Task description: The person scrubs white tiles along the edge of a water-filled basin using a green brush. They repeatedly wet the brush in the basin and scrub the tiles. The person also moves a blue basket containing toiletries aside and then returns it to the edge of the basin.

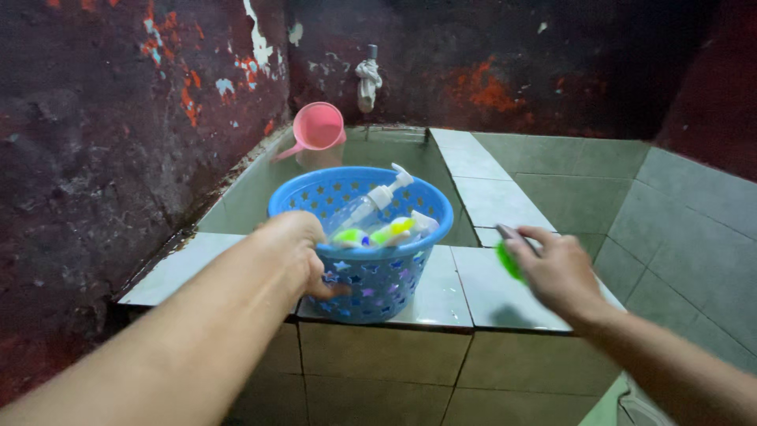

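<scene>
A blue plastic basket with star-shaped holes stands on the tiled ledge of a water basin. Inside lie a clear pump bottle and some green, yellow and white tubes. My left hand grips the basket's near left rim and side. My right hand hovers over the ledge just right of the basket, closed on a green scrubber with a grey top; it is blurred.
A pink dipper floats in the basin water behind the basket. A tap wrapped in white cloth sticks out of the dark, peeling back wall. Grey tiled walls drop away to the right and below the ledge.
</scene>
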